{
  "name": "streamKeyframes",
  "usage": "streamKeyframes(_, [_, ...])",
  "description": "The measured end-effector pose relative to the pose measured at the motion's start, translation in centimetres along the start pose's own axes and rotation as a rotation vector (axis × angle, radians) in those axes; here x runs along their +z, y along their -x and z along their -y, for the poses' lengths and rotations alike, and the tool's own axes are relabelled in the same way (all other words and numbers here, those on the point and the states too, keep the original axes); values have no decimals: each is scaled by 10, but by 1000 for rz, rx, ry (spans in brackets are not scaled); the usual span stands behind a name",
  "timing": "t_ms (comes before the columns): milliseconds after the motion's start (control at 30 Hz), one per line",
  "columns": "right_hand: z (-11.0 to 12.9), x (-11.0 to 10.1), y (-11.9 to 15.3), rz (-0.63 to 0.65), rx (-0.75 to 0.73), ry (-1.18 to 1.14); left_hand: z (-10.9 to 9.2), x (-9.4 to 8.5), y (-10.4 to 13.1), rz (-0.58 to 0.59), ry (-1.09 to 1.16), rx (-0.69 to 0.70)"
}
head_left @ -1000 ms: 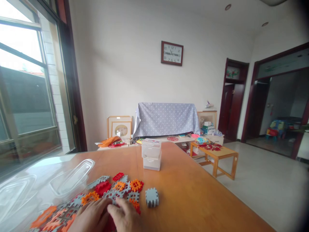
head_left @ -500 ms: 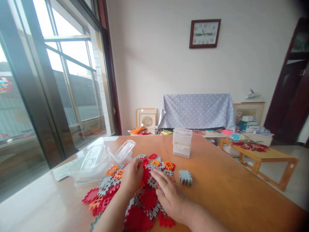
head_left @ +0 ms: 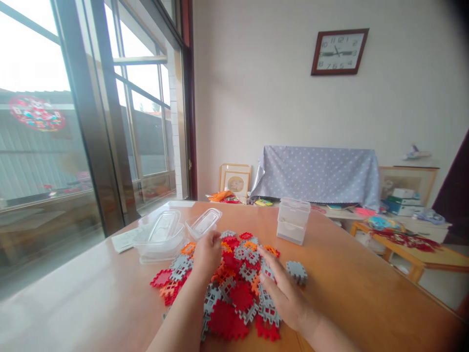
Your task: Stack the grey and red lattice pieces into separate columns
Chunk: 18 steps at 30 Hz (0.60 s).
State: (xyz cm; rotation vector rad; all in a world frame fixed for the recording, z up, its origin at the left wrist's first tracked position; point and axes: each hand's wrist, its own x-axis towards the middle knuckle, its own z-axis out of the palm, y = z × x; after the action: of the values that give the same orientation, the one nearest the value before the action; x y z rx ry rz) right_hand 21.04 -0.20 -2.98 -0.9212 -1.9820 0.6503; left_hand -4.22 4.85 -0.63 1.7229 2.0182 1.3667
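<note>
- Okay, piece pile [head_left: 229,318] sits on table [head_left: 337,303].
- Right hand [head_left: 284,291]: pile's right side, open, empty.
- Left hand [head_left: 208,252]: over pile's left, curled; contents unclear.
- Gray stack [head_left: 296,272]: right of pile.
- Clear boxes [head_left: 293,222]: beyond pile.

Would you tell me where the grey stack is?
In the head view, the grey stack sits on the table, right of the right hand, apart from the coloured pile.
</note>
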Motion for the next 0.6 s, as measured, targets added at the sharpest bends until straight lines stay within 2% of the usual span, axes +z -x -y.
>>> streamKeyframes(100, [-5, 2, -1, -3, 25, 6, 4, -6, -1, 0, -67, -43])
streamKeyframes(200, [-8, 4, -2, 10, 50, -11, 5, -8, 2, 85, -211, -57])
streamKeyframes(267, [-9, 5, -2, 39, 58, -13, 3, -6, 6, 178, -306, -8])
streamKeyframes(367, [-9, 7, -1, 57, 32, 36, -2, -2, 15, 285, -413, 143])
streamKeyframes(433, [-11, 8, -1, 42, 12, 79, -4, 0, 20, 311, -454, 207])
streamKeyframes(600, [-16, 10, -2, 15, 30, 140, -9, 4, 26, 332, -492, 234])
